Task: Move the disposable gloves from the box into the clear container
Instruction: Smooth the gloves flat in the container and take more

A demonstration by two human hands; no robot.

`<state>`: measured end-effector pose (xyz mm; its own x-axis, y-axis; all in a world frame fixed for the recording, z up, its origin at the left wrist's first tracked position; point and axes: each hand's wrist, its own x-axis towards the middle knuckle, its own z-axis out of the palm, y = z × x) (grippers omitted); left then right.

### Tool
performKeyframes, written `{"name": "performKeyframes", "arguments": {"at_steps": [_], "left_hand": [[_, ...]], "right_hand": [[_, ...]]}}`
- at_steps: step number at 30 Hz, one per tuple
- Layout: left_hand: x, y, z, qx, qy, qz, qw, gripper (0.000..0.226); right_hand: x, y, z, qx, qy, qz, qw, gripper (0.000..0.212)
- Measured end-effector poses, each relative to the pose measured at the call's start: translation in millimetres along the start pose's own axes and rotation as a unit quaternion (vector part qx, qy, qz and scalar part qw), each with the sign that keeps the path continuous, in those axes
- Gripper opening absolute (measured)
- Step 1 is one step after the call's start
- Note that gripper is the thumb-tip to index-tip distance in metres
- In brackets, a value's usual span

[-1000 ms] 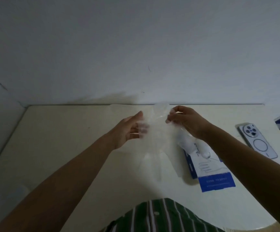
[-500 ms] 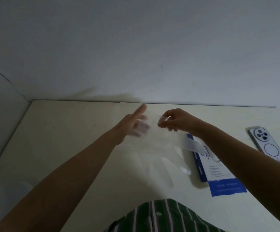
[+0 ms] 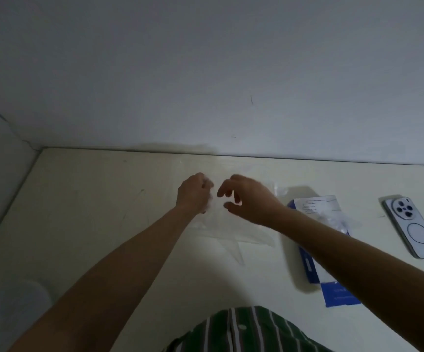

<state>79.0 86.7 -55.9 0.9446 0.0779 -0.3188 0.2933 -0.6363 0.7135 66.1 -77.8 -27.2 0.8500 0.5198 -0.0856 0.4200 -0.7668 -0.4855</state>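
No readable words, numbers or brand names anywhere. On the blue and white glove box (image 3: 317, 240): a line drawing of a hand printed on the white top face, and pale lettering on the blue flap at its near end, too small and blurred to make out. To the right of the box, on the back of a phone (image 3: 414, 231): only a plain ring mark below the camera cluster, no legible logo.

Clear glove (image 3: 233, 229) spread flat beside blue-white box (image 3: 315, 207).
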Motion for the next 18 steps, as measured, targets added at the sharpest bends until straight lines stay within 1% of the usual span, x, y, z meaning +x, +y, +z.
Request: {"name": "performKeyframes", "arguments": {"at_steps": [2,3,5,6,8,9,10,11,12,13,14,16,18], "left_hand": [[5,-3,2,0.06,-0.007,-0.007,0.998,0.018],[6,-4,2,0.09,-0.019,-0.013,0.996,0.018],[9,-5,2,0.158,-0.039,-0.017,0.987,0.029],[9,-5,2,0.194,-0.033,0.001,0.981,0.036],[6,0,2,0.245,0.023,0.081,0.966,0.041],[3,6,1,0.254,0.058,0.137,0.956,0.038],[3,11,3,0.254,0.076,0.182,0.947,0.033],[3,16,5,0.248,0.07,0.204,0.944,0.026],[5,19,8,0.241,0.041,0.197,0.949,0.021],[8,20,12,0.24,-0.005,0.166,0.956,0.017],[11,18,15,0.249,-0.061,0.115,0.96,0.019],[19,5,21,0.255,-0.163,0.005,0.953,0.032],[24,-11,22,0.222,-0.21,-0.065,0.95,0.041]], "right_hand": [[5,12,19,-0.028,-0.086,0.072,0.993,0.042],[7,15,25,-0.039,-0.111,0.094,0.989,0.048],[16,20,36,-0.057,-0.138,0.1,0.984,0.057],[20,20,39,-0.064,-0.147,0.095,0.983,0.062],[27,20,46,-0.075,-0.157,0.089,0.981,0.07],[30,20,49,-0.082,-0.16,0.087,0.98,0.072],[33,21,54,-0.087,-0.167,0.086,0.978,0.072],[35,22,57,-0.082,-0.177,0.088,0.977,0.071],[37,23,61,-0.066,-0.186,0.089,0.976,0.07],[38,24,63,-0.049,-0.2,0.094,0.974,0.07],[39,26,65,-0.036,-0.214,0.095,0.972,0.07],[39,28,61,-0.018,-0.228,0.099,0.969,0.068],[41,29,53,0.013,-0.197,0.122,0.973,0.057]]}}
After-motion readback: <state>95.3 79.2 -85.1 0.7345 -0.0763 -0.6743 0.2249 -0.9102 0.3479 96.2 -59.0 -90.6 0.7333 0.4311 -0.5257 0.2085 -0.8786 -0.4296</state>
